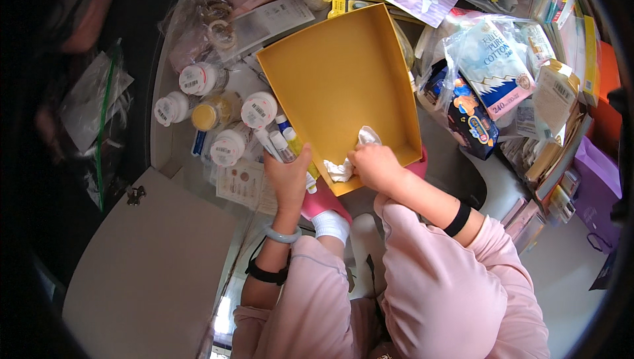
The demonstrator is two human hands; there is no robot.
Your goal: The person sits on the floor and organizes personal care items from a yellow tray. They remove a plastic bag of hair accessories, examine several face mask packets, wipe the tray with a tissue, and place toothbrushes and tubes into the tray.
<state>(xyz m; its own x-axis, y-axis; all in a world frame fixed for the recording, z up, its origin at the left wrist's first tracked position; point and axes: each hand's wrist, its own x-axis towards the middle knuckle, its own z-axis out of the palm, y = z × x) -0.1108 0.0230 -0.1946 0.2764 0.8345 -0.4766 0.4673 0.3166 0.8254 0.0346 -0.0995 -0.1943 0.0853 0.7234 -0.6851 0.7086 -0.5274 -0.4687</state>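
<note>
A shallow yellow box [342, 81], open at the top, lies tilted before me. Inside its near end, my right hand [374, 163] grips a crumpled white tissue [339, 170], parts of which stick out on both sides of the fist. Just left of the box, my left hand [288, 175] is closed around several small tubes and bottles, among them a clear bottle with a white cap [281, 146] and a yellow tube [293, 140]. White-lidded jars [258, 110] stand near that hand, beside a yellow-lidded jar [205, 116].
Plastic bags and a roll of tape [222, 34] lie at the upper left. To the right are a cotton pad package [498, 69], a dark blue package [463, 111], stacked papers [559, 151] and a purple bag [597, 180]. A cabinet door [148, 265] stands at the lower left.
</note>
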